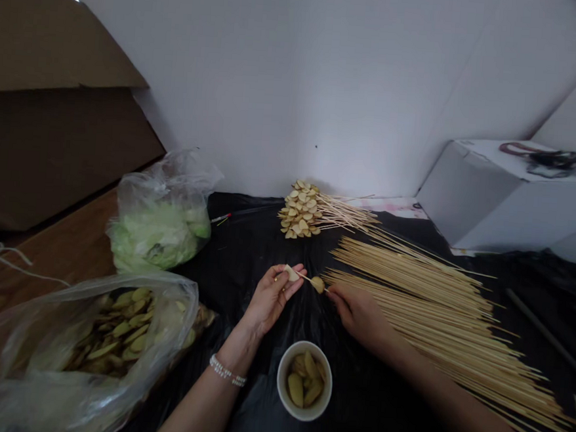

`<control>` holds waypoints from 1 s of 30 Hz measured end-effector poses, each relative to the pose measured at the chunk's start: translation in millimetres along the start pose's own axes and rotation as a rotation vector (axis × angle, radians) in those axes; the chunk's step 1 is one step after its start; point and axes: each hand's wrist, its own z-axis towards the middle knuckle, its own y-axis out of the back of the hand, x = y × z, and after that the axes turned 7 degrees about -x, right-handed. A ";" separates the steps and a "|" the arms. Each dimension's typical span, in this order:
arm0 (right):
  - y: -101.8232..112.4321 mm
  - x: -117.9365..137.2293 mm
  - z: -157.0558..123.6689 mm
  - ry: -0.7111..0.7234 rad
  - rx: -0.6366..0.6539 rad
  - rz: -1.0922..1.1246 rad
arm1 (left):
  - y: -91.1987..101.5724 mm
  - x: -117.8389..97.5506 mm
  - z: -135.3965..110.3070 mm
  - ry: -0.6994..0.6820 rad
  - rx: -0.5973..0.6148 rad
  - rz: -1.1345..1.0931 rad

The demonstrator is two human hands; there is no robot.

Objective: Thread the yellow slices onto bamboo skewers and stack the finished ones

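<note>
My left hand (pixel 268 299), palm turned up, pinches a pale, flat slice (pixel 291 273) between its fingers. Closed around a thin wooden skewer (pixel 305 278), my right hand (pixel 360 315) points it leftward at that slice. The tip meets the slice, though whether it has gone through I cannot tell. Threaded on the skewer just ahead of my right fingers is a yellowish potato slice (pixel 317 284). Below my hands stands a white bowl (pixel 281 385) with several potato slices (pixel 307 378) in it.
Loose skewers (pixel 434 312) cover the right side of the black sheet (pixel 247 239). Filled skewers (pixel 301 210) lie stacked by the wall. Left are an open plastic bag of slices (pixel 123 323), a bag of pale green food (pixel 161 227) and a cardboard box (pixel 60 154). A white box (pixel 496 198) stands right.
</note>
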 end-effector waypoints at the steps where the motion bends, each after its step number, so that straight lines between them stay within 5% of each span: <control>1: 0.0 0.7 -0.2 -0.004 0.006 -0.003 | 0.4 0.0 -0.1 -0.001 0.001 0.016; 13: -1.8 -2.2 -1.4 -0.006 0.034 -0.061 | 7.6 0.5 6.6 -0.066 -0.120 0.062; 30: 0.3 2.0 -1.1 0.013 0.058 -0.101 | 6.2 2.4 6.9 -0.081 -0.111 0.125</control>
